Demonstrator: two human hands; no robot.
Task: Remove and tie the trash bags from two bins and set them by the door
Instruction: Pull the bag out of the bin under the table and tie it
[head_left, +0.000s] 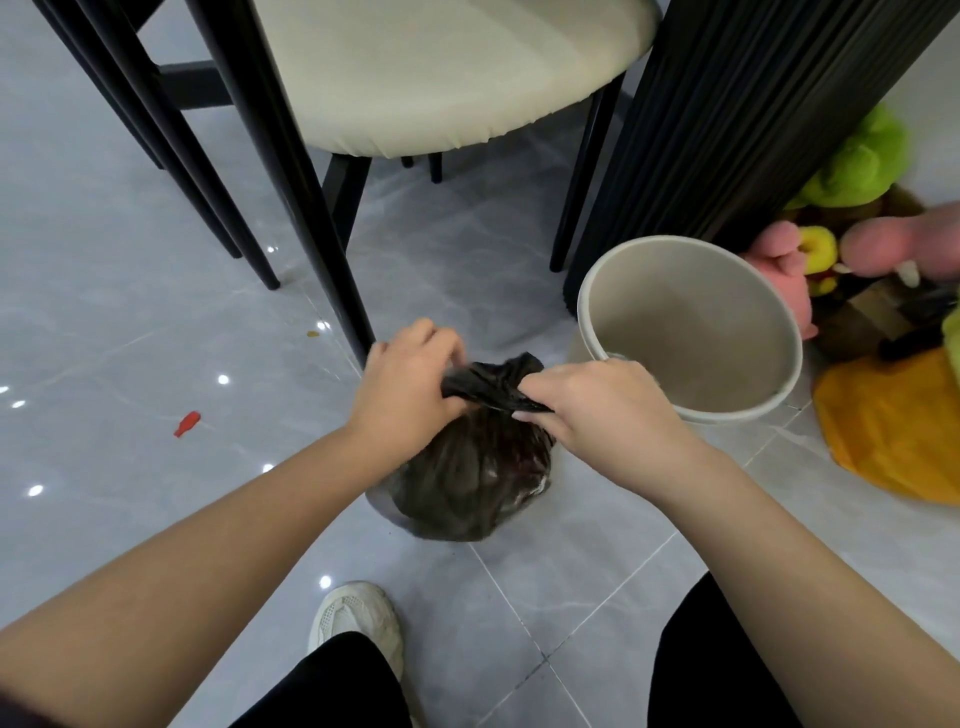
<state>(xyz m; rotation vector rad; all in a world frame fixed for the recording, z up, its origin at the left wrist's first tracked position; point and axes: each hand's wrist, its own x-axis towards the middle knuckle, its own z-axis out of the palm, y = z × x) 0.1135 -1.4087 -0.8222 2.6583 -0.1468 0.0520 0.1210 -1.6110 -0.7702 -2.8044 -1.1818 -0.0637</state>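
I judge the task under halfway. One black trash bag (467, 478) is already out of its bin (675, 312) and sits on the floor (156, 338) just in front of me, close beside that bin. I am at the tying step. My left hand (402, 387) and right hand (587, 402) each grip a side of the gathered bag neck, fingers (540, 387) curled tight on the black plastic. I see no finished knot yet.

What's left: cinching this knot, doing the second bin, and carrying both bags to the door. Neither the second bin nor the door is in view.

The beige bin stands open with no liner, and its inside looks bare. The bag is full and lumpy, with faint red and white showing through, but I cannot tell what the contents are.
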